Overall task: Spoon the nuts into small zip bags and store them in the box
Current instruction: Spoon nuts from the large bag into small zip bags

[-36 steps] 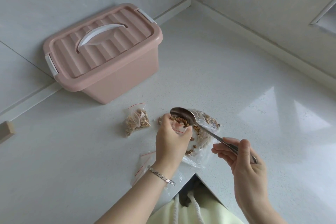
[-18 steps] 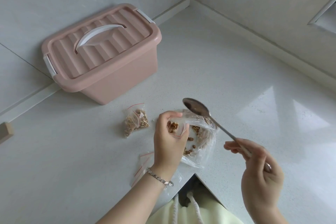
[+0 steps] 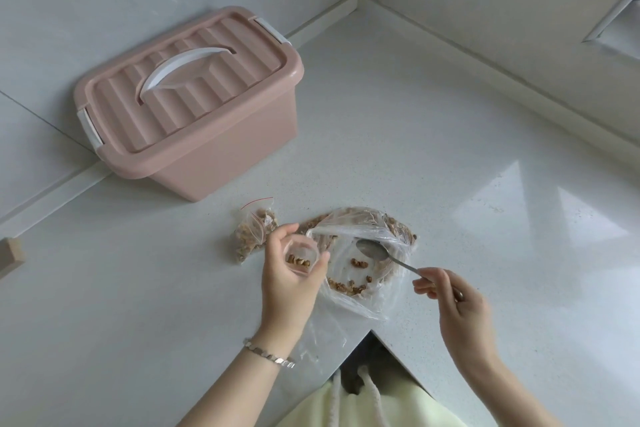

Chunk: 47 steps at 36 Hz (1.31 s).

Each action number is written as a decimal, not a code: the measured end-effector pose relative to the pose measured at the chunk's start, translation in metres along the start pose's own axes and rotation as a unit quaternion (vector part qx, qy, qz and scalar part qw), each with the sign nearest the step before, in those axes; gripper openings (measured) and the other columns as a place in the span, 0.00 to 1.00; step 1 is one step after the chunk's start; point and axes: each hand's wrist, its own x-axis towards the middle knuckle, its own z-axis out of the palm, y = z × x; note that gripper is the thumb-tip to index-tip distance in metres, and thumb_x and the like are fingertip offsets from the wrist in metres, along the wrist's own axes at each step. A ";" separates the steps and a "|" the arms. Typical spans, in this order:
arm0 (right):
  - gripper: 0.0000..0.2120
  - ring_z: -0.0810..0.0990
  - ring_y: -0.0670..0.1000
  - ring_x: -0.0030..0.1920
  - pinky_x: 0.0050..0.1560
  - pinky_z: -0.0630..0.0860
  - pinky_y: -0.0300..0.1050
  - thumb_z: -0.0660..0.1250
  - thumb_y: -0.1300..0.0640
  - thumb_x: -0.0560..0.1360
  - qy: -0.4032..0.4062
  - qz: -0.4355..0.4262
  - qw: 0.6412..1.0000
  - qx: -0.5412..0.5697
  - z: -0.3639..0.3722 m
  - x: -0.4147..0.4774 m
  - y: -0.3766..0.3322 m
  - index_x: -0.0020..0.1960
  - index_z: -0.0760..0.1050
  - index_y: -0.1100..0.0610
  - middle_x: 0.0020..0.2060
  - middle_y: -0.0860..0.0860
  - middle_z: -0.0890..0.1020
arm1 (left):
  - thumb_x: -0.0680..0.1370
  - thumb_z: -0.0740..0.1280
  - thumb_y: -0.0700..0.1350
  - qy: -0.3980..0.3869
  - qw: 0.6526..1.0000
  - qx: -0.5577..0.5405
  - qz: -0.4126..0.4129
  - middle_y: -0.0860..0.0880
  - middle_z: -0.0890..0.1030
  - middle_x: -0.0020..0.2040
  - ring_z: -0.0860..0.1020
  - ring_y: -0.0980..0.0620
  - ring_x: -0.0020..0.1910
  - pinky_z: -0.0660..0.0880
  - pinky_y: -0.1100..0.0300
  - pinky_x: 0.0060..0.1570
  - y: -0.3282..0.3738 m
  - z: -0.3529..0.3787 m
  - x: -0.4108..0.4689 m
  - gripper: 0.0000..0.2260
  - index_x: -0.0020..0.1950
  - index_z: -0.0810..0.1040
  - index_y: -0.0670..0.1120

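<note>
The left hand [image 3: 291,279] is gripping a small bag [image 3: 300,258] open; the right hand [image 3: 457,302] is pinching a spoon [image 3: 374,251] inside the big nut bag [image 3: 360,253].

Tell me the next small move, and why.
Probably slide the spoon under the loose nuts. Held by the right hand, it looks empty inside the big bag, and the small zip bag that the left hand holds open contains only a few.
</note>
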 end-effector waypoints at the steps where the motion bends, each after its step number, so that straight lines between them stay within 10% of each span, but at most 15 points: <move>1: 0.11 0.81 0.41 0.40 0.43 0.75 0.34 0.58 0.51 0.76 -0.005 -0.001 1.000 -0.020 0.001 0.002 0.004 0.41 0.78 0.45 0.34 0.45 0.83 | 0.69 0.73 0.36 0.004 1.000 0.001 -0.010 0.55 0.79 0.41 0.76 0.59 0.49 0.65 0.75 0.56 -0.003 -0.003 -0.001 0.23 0.53 0.67 0.57; 9: 0.12 0.81 0.42 0.38 0.41 0.76 0.32 0.60 0.57 0.77 -0.067 0.011 0.996 -0.060 0.003 0.010 0.022 0.41 0.78 0.46 0.36 0.42 0.83 | 0.69 0.73 0.36 0.015 0.999 -0.012 -0.047 0.55 0.79 0.40 0.77 0.59 0.39 0.75 0.63 0.38 -0.013 -0.021 -0.008 0.23 0.52 0.68 0.58; 25: 0.16 0.83 0.51 0.37 0.38 0.78 0.37 0.55 0.56 0.79 -0.099 0.196 0.972 0.084 0.035 -0.020 0.031 0.46 0.79 0.62 0.35 0.56 0.84 | 0.70 0.72 0.34 0.014 0.999 -0.018 -0.048 0.52 0.78 0.42 0.76 0.57 0.47 0.69 0.77 0.43 -0.002 -0.016 -0.009 0.22 0.52 0.69 0.57; 33: 0.18 0.82 0.54 0.37 0.41 0.76 0.43 0.54 0.51 0.81 -0.087 0.366 0.898 0.230 0.030 -0.015 0.023 0.50 0.76 0.63 0.35 0.59 0.83 | 0.70 0.72 0.35 0.013 0.999 -0.016 -0.046 0.53 0.78 0.42 0.76 0.65 0.43 0.69 0.77 0.44 0.000 -0.019 -0.008 0.22 0.53 0.69 0.56; 47: 0.19 0.82 0.51 0.32 0.39 0.75 0.44 0.53 0.51 0.80 -0.041 0.216 0.955 0.199 -0.011 0.013 -0.024 0.45 0.78 0.62 0.31 0.57 0.83 | 0.70 0.73 0.39 -0.039 0.997 0.050 -0.049 0.55 0.77 0.42 0.74 0.63 0.42 0.70 0.75 0.41 0.005 -0.005 -0.006 0.22 0.53 0.68 0.59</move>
